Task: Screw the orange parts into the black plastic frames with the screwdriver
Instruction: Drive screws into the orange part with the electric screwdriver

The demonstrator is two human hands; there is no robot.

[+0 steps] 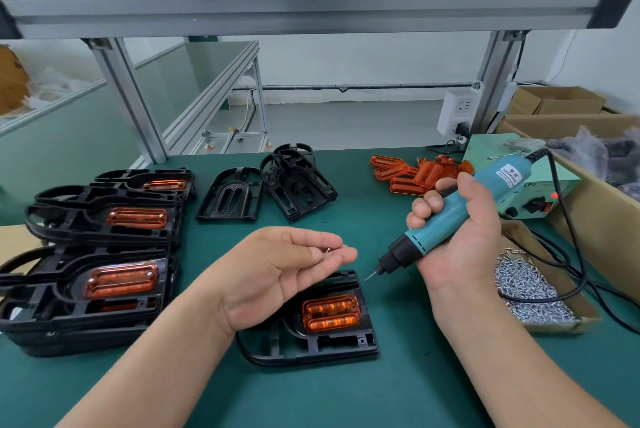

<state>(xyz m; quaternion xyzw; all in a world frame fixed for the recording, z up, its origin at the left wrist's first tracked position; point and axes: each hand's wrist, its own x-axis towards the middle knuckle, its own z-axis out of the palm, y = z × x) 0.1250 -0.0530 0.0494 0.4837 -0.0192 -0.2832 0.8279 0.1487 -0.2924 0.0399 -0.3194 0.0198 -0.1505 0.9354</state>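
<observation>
Right hand [460, 233] grips screwdriver [460, 213] — tip toward 8 o'clock | left hand [277, 275] palm-up, fingers loose, cradling screw [327, 249] | frame [311, 330] beneath — open mat at 6 o'clock

Green bench [346, 393] carries black frames [104, 254], loose orange parts [412, 173], a screw box [540, 289] and a controller [526, 192].

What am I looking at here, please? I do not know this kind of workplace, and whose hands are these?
There is one picture, from a camera worn on a worker's head, looking down at a green table. The right hand holds a blue electric screwdriver. The left hand lies palm up with a small screw on its fingers. Below it lies a black frame with an orange part in it. More fitted frames are stacked at the left, loose orange parts lie behind, and a box of screws sits at the right.
</observation>
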